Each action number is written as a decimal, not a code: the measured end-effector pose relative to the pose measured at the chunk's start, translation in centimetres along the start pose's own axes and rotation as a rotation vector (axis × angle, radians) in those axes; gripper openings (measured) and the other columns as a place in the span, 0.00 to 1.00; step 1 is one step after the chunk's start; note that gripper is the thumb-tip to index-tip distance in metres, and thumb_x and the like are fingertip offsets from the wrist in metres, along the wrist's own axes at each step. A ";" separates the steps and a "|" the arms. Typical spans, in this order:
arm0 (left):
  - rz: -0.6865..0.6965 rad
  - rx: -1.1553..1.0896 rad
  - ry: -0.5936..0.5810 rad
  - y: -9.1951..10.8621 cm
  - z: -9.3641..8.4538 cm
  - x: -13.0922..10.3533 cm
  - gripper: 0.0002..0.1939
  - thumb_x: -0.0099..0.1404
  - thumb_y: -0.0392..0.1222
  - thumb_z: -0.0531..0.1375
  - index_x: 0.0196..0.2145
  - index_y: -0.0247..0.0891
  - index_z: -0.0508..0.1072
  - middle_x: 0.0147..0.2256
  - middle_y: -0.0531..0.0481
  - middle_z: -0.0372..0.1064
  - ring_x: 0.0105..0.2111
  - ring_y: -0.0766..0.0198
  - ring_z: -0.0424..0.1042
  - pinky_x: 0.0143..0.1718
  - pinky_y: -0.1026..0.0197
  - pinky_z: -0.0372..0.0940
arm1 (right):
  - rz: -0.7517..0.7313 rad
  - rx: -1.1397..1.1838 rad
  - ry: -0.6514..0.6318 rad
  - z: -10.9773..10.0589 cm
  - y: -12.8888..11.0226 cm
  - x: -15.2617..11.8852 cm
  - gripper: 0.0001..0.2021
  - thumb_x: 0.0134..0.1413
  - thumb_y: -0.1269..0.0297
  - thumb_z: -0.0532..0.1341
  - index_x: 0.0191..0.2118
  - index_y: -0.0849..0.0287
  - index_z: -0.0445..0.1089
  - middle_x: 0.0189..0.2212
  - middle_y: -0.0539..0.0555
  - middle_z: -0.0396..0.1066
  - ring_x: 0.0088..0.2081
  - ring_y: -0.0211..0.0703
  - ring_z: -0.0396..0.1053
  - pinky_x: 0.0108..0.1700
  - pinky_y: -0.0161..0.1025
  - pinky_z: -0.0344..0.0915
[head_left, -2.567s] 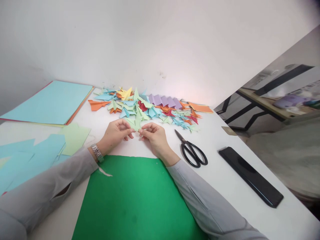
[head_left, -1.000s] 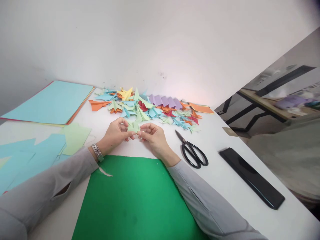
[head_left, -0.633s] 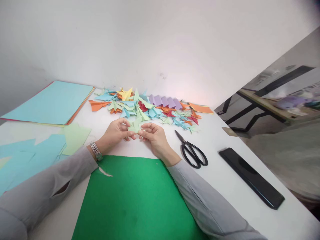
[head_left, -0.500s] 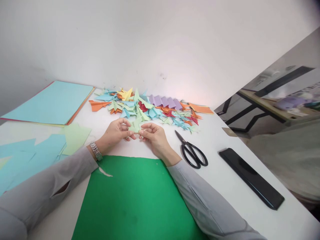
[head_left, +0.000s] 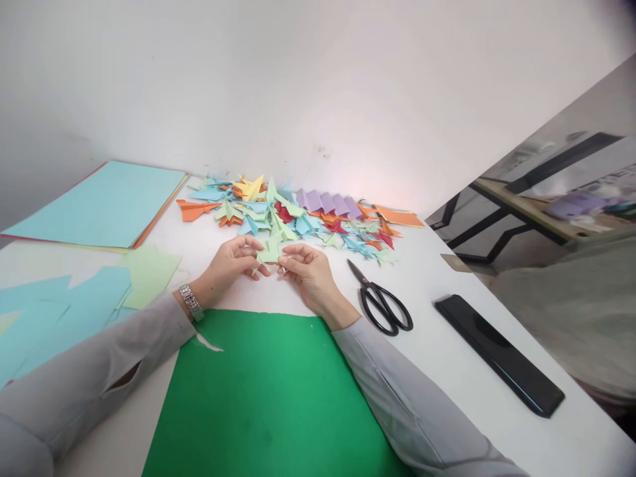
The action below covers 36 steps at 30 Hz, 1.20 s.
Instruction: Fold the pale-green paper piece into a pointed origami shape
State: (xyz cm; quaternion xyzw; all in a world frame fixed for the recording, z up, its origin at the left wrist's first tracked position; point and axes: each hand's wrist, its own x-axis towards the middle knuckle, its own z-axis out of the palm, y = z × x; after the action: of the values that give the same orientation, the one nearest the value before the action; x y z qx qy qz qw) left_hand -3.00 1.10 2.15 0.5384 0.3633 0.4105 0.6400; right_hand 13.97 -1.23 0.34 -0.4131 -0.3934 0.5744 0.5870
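Observation:
Between my two hands is a small light green folded paper star [head_left: 271, 250], its points sticking up. My left hand [head_left: 227, 268] has thumb and fingers closed at the star's left side. On the other side, my right hand [head_left: 311, 273] pinches the near right edge between thumb and fingers. Both hands are just above the white table, past the far edge of a green sheet [head_left: 268, 391]. Right behind them spreads a pile of folded paper pieces [head_left: 256, 207] in blue, green, orange, yellow and red. The star's underside is hidden by my fingers.
Black-handled scissors [head_left: 381, 303] lie right of my right hand, with a long black case [head_left: 499, 354] farther right. A stack of coloured sheets [head_left: 104, 205] is at the back left. Cut blue paper [head_left: 89, 301] lies near my left forearm. A wall [head_left: 318, 93] rises behind the table.
The paper star has turned slightly between my fingers, and my left thumb has shifted a little. The things on the table are where they were.

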 end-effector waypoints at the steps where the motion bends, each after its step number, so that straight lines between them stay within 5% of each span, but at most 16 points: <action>1: 0.005 0.006 0.007 0.0 0.0 0.0 0.15 0.48 0.36 0.65 0.34 0.35 0.66 0.22 0.51 0.73 0.25 0.60 0.76 0.24 0.64 0.66 | -0.001 -0.005 -0.003 0.0 0.0 0.0 0.17 0.28 0.63 0.75 0.29 0.60 0.71 0.17 0.47 0.72 0.19 0.36 0.69 0.20 0.31 0.62; 8: 0.015 0.126 0.053 -0.2 0.2 0.0 0.23 0.44 0.42 0.72 0.31 0.37 0.63 0.18 0.53 0.72 0.21 0.62 0.74 0.22 0.65 0.64 | -0.009 -0.050 -0.032 0.1 0.2 -0.1 0.16 0.30 0.64 0.75 0.29 0.60 0.71 0.16 0.48 0.72 0.20 0.37 0.69 0.21 0.32 0.62; 18: -0.013 0.088 -0.034 -0.6 -0.4 0.2 0.21 0.49 0.45 0.70 0.35 0.36 0.65 0.23 0.48 0.77 0.27 0.58 0.78 0.23 0.66 0.65 | -0.023 -0.067 -0.087 -0.2 0.4 0.0 0.15 0.34 0.63 0.73 0.31 0.59 0.72 0.17 0.47 0.72 0.20 0.36 0.70 0.20 0.31 0.62; 29: -0.005 0.084 0.022 -0.3 -0.1 0.1 0.20 0.49 0.45 0.70 0.34 0.35 0.66 0.22 0.48 0.76 0.23 0.62 0.76 0.22 0.66 0.64 | -0.001 -0.040 -0.091 -0.2 0.4 0.0 0.14 0.40 0.58 0.71 0.34 0.59 0.75 0.20 0.49 0.74 0.23 0.37 0.72 0.23 0.32 0.67; 36: -0.007 0.143 0.032 0.0 0.2 -0.1 0.23 0.45 0.45 0.72 0.33 0.35 0.66 0.20 0.49 0.74 0.22 0.62 0.74 0.22 0.65 0.65 | -0.033 -0.129 -0.094 0.1 0.6 -0.1 0.19 0.31 0.59 0.75 0.33 0.59 0.72 0.20 0.46 0.72 0.23 0.37 0.72 0.23 0.33 0.66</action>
State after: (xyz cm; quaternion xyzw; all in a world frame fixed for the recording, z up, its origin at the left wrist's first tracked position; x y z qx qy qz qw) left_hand -2.87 0.97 2.14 0.5746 0.4037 0.3900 0.5956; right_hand 13.64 -1.34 -0.19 -0.4160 -0.4638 0.5568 0.5494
